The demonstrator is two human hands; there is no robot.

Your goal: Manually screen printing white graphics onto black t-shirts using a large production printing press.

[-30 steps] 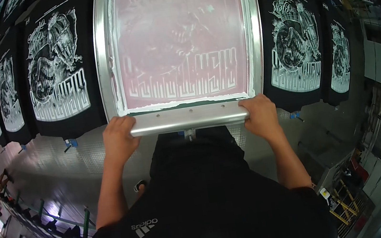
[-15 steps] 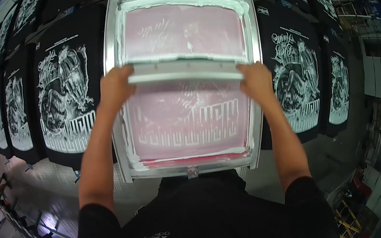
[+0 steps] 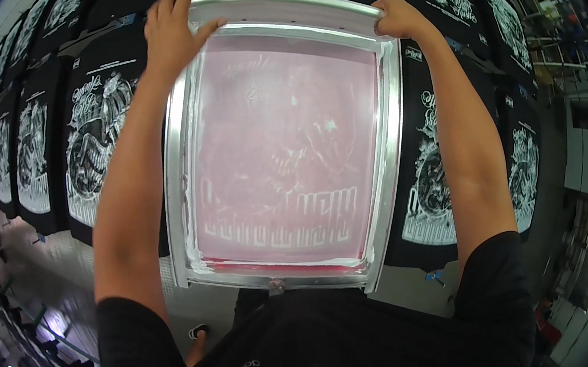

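Note:
In front of me lies a metal-framed printing screen [image 3: 393,133] with pink mesh, white ink smeared along its inner edges and a pale design showing through. A long squeegee [image 3: 286,8] lies across its far end, covering the far rail. My left hand [image 3: 174,32] is at the squeegee's left end, fingers apart and stretched away from me, thumb reaching inward over the bar. At the right end, my right hand [image 3: 400,17] has its fingers closed round the squeegee. Part of its grip is hidden.
Black T-shirts with white prints lie in rows on both sides, with a left shirt [image 3: 98,135] and a right shirt [image 3: 428,188] closest. A metal clamp [image 3: 276,285] sits at the screen's near edge. A shoe [image 3: 198,332] shows on the floor at lower left.
The squeegee has moved from mid-screen to the far end, both arms reaching farther out. My left hand's fingers have spread. The screen now appears tilted in view, its near end shifted left.

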